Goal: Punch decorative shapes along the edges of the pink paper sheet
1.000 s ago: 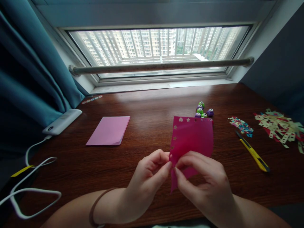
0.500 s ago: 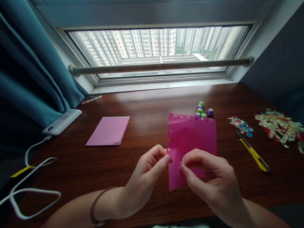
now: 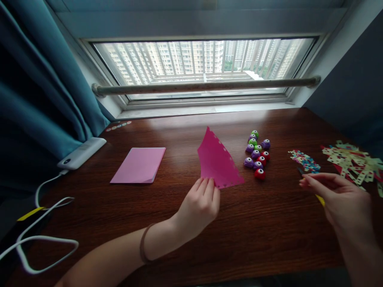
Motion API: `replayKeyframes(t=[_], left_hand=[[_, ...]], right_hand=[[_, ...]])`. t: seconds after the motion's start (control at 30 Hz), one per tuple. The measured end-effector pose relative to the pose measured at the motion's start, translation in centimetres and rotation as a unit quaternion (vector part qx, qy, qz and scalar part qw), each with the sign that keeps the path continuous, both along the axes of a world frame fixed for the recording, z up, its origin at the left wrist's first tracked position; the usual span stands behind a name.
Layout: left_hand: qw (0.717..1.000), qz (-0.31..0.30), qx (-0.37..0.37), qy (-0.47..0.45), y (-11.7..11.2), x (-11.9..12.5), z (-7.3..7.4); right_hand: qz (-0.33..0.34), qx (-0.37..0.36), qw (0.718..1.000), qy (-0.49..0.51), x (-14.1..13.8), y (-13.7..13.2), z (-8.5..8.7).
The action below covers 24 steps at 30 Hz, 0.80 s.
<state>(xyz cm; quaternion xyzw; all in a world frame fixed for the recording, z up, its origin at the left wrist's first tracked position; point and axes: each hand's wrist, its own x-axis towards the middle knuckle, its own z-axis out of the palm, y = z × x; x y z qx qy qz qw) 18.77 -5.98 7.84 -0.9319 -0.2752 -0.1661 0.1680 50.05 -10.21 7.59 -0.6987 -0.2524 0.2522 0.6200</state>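
Observation:
My left hand [image 3: 201, 205] grips a magenta sheet of paper [image 3: 217, 159] at its lower edge, fingers closed over it. The sheet is tilted and slightly curved above the table, with a row of small punched shapes along two of its edges. Off to the right, my right hand [image 3: 344, 197] has its thumb and fingertips pinched together; what they hold, if anything, is too small to make out. It hovers over a yellow craft knife [image 3: 320, 200], hiding most of it. Just beyond the fingertips lies a small pile of colourful confetti pieces [image 3: 305, 160].
A stack of pink paper [image 3: 139, 165] lies to the left. Several eyeball-topped figures [image 3: 259, 174] in purple, green and red stand right of centre. Punched paper strips [image 3: 356, 161] are heaped at far right. A white device [image 3: 82, 152] with a cable [image 3: 48, 240] sits by the curtain.
My right hand has left the sheet and moved right, over the craft knife. My left hand has turned the sheet and tilted it, uncovering more of the eyeball figures.

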Motion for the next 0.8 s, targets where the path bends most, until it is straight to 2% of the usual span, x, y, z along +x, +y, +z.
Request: replayKeyframes(t=[0.07,0.13,0.27,0.4,0.5,0.57,0.7,0.8], left_hand=[[0.997,0.017,-0.039,0.062,-0.3,0.6,-1.8],[0.994,0.031,-0.06,0.081,-0.6,1.1,-3.4],[0.993,0.034,-0.071,0.082,-0.6,1.3,-5.0],[0.993,0.023,-0.102,0.063,-0.4,1.5,-5.0],[0.991,0.021,-0.128,0.039,-0.5,1.8,-4.5],[0.985,0.019,-0.171,0.017,-0.6,2.0,-4.0],[0.939,0.005,-0.338,-0.054,-0.6,1.7,-3.2],[0.899,-0.001,-0.423,-0.114,-0.3,1.3,-3.1]], right_hand=[[-0.043,0.004,0.998,0.042,2.5,0.0,-0.5],[-0.077,0.006,0.994,0.072,4.4,0.1,-0.9],[-0.099,-0.02,0.992,0.072,7.4,0.6,-1.4],[-0.1,-0.018,0.994,0.036,10.6,2.0,-2.9],[-0.089,-0.016,0.996,-0.01,13.4,3.3,-4.9],[-0.095,-0.011,0.995,-0.031,15.0,4.1,-6.1],[-0.078,-0.063,0.99,-0.102,17.5,5.0,-8.2],[-0.059,-0.084,0.966,-0.237,19.1,5.1,-9.6]])
